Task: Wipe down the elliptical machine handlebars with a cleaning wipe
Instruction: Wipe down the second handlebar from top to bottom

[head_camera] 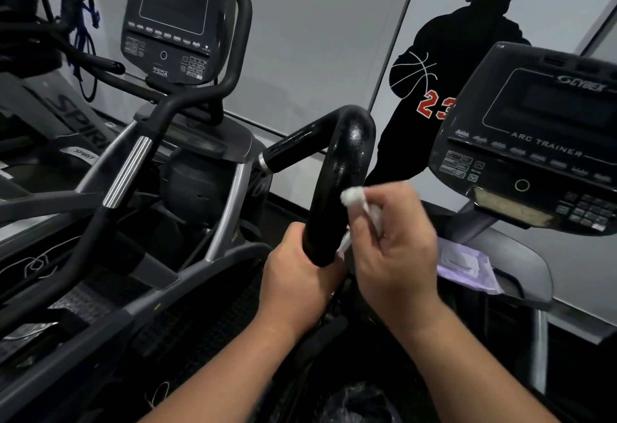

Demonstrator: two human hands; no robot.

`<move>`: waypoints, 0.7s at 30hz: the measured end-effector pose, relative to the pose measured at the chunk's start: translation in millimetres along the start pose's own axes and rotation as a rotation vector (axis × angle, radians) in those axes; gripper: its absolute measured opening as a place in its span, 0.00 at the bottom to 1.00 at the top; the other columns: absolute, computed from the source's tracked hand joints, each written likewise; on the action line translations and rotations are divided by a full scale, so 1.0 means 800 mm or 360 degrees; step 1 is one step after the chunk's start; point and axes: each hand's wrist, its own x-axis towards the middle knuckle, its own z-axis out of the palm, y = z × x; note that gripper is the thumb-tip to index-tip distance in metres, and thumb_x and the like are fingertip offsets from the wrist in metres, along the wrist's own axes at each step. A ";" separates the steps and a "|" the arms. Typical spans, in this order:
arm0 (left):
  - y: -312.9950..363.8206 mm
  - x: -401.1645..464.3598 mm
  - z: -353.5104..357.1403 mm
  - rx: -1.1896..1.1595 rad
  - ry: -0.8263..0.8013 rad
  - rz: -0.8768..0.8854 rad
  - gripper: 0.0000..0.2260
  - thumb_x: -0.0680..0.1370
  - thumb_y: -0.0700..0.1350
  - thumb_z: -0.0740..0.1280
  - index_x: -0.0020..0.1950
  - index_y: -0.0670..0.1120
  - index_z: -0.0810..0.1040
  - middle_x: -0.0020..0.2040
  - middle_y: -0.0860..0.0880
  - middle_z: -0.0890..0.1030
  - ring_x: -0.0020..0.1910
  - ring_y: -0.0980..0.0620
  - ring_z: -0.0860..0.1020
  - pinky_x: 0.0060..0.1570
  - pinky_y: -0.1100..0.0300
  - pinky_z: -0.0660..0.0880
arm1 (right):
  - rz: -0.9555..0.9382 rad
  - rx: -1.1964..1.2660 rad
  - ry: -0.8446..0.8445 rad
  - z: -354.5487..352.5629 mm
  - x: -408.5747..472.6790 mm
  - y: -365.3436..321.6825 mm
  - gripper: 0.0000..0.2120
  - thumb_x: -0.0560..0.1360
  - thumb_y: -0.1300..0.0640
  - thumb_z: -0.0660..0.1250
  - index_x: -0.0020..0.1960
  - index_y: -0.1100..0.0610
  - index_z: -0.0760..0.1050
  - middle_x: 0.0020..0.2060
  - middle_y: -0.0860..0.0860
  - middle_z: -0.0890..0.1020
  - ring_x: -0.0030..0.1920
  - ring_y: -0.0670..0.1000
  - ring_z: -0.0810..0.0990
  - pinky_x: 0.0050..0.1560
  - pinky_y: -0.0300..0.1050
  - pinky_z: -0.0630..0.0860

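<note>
In the frame centre, the left hand (295, 275) grips one black curved handlebar (340, 185) at its lower end. The right hand (394, 255) pinches one white wipe (359, 202) against it. Two consoles (170, 22) are visible, upper left and right.

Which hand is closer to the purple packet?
Right. The right hand holds the wipe against the handlebar, just left of the purple packet. The left hand grips the handlebar's end, farther left.
</note>
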 end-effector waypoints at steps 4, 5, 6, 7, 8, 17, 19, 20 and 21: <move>-0.001 -0.001 0.000 0.0008 0.0012 -0.0010 0.14 0.68 0.53 0.77 0.43 0.59 0.72 0.37 0.55 0.82 0.35 0.58 0.79 0.37 0.50 0.80 | 0.0134 -0.0003 0.0081 0.000 0.045 -0.008 0.04 0.78 0.62 0.67 0.48 0.55 0.73 0.36 0.48 0.74 0.35 0.52 0.72 0.36 0.52 0.72; -0.002 -0.001 0.000 0.0008 0.0015 -0.0022 0.14 0.67 0.55 0.77 0.43 0.59 0.72 0.37 0.55 0.82 0.35 0.56 0.80 0.37 0.49 0.80 | 0.0052 -0.0033 0.0038 0.002 0.041 -0.013 0.04 0.76 0.65 0.67 0.48 0.58 0.74 0.37 0.50 0.75 0.36 0.54 0.73 0.37 0.53 0.73; -0.001 -0.002 0.000 0.0001 -0.0002 -0.0033 0.15 0.67 0.56 0.77 0.43 0.59 0.72 0.37 0.55 0.83 0.35 0.56 0.80 0.37 0.49 0.80 | -0.0074 -0.0097 -0.0038 0.003 0.032 -0.018 0.05 0.74 0.68 0.67 0.47 0.61 0.75 0.38 0.52 0.76 0.38 0.55 0.74 0.39 0.54 0.73; 0.000 -0.003 -0.001 -0.0022 -0.0025 -0.0041 0.15 0.66 0.57 0.77 0.43 0.59 0.72 0.36 0.54 0.83 0.34 0.55 0.79 0.37 0.48 0.80 | -0.0209 -0.0211 -0.0121 0.003 0.022 -0.021 0.04 0.73 0.70 0.67 0.46 0.64 0.77 0.38 0.55 0.77 0.38 0.57 0.74 0.39 0.55 0.72; 0.001 -0.003 -0.002 -0.0040 -0.0037 -0.0046 0.14 0.66 0.57 0.76 0.43 0.59 0.72 0.36 0.54 0.83 0.34 0.55 0.79 0.37 0.47 0.80 | -0.0325 -0.0330 -0.0165 0.001 0.020 -0.020 0.04 0.72 0.71 0.67 0.45 0.65 0.78 0.37 0.56 0.76 0.38 0.58 0.73 0.39 0.56 0.71; -0.002 -0.001 -0.002 -0.0075 -0.0050 -0.0056 0.14 0.65 0.54 0.77 0.43 0.55 0.73 0.35 0.51 0.82 0.35 0.50 0.80 0.39 0.43 0.80 | -0.0701 -0.0831 -0.0291 -0.001 0.046 -0.021 0.03 0.73 0.66 0.68 0.41 0.63 0.79 0.34 0.57 0.74 0.36 0.58 0.70 0.37 0.55 0.68; -0.002 0.002 0.000 -0.0005 -0.0007 -0.0055 0.13 0.66 0.53 0.75 0.42 0.56 0.72 0.35 0.53 0.81 0.36 0.53 0.80 0.39 0.50 0.80 | -0.0622 -0.0874 -0.0189 -0.008 0.069 -0.016 0.03 0.73 0.65 0.66 0.42 0.63 0.78 0.35 0.58 0.75 0.36 0.59 0.71 0.38 0.56 0.69; -0.002 0.003 0.000 0.0016 0.0010 -0.0046 0.13 0.67 0.53 0.75 0.42 0.57 0.71 0.34 0.53 0.80 0.36 0.54 0.79 0.39 0.52 0.79 | -0.0554 -0.0870 -0.0119 -0.010 0.078 -0.015 0.04 0.73 0.66 0.65 0.42 0.64 0.77 0.35 0.58 0.75 0.36 0.60 0.72 0.38 0.57 0.69; -0.003 0.003 0.001 0.0020 0.0014 -0.0041 0.13 0.67 0.53 0.74 0.42 0.56 0.71 0.34 0.53 0.80 0.35 0.54 0.78 0.38 0.52 0.79 | -0.0523 -0.0872 -0.0097 -0.010 0.081 -0.018 0.04 0.74 0.66 0.64 0.42 0.64 0.77 0.35 0.58 0.76 0.36 0.60 0.72 0.38 0.57 0.69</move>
